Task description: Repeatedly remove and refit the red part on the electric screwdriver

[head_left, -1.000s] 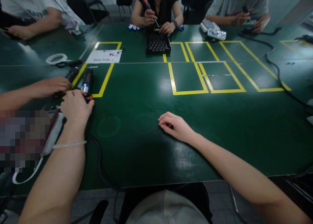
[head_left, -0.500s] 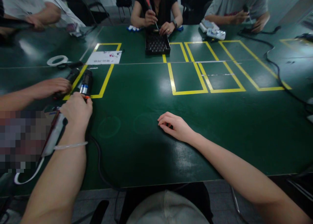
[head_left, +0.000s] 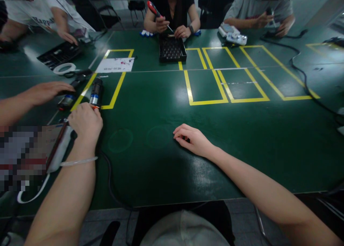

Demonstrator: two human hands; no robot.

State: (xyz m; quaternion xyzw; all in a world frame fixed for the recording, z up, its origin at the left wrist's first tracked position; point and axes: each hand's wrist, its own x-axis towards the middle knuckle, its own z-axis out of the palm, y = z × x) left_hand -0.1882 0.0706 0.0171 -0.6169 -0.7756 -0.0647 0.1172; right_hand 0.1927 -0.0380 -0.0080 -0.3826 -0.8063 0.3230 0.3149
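Note:
My left hand (head_left: 86,121) is closed around the near end of a black cylindrical hand tool (head_left: 96,90) with a blue-and-silver band. A bit of orange shows by my thumb, and the palm side is hidden. Resting on the green table (head_left: 150,167), my right hand (head_left: 192,139) has its fingers curled and thumb close to the fingertips, with nothing visible in it. Left of my tool lies a similar black tool (head_left: 67,100), beneath a co-worker's hand (head_left: 55,90).
Yellow tape outlines (head_left: 208,102) mark the table. A white paper sheet (head_left: 114,65) and a white tape roll (head_left: 64,68) lie at the left. Across from me, a person holds a red screwdriver (head_left: 154,9) over a black tray (head_left: 172,51). A black cord (head_left: 109,174) runs near my left forearm.
The neighbour's hand at left has lifted and loosened over its tool. At the far left, a dark tray now lies on the table under a person's hand. The red screwdriver tilts more. My hands stay put.

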